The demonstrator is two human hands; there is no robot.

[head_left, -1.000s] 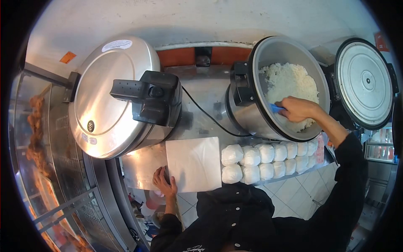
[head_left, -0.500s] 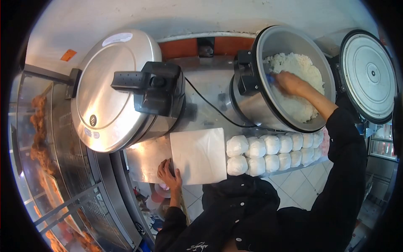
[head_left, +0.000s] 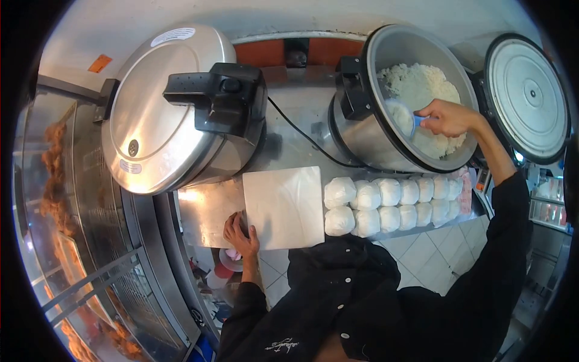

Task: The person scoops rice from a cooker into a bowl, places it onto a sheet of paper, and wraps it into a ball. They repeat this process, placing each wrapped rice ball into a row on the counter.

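The scene is viewed by one head-worn camera, set above the black shirt [head_left: 338,295] and aimed forward and steeply down at the counter [head_left: 295,133]. Both sets of fingers are seen from above and behind, within arm's reach: the left fingers [head_left: 231,226] left of centre and low, the right fingers [head_left: 429,110] higher and to the right, over the open cooker [head_left: 353,142], whose inside is looked into. The wall [head_left: 313,15] is caught beyond the fingers, the tiled floor [head_left: 422,256] on their near side. The wide view is bowed and dark-cornered.
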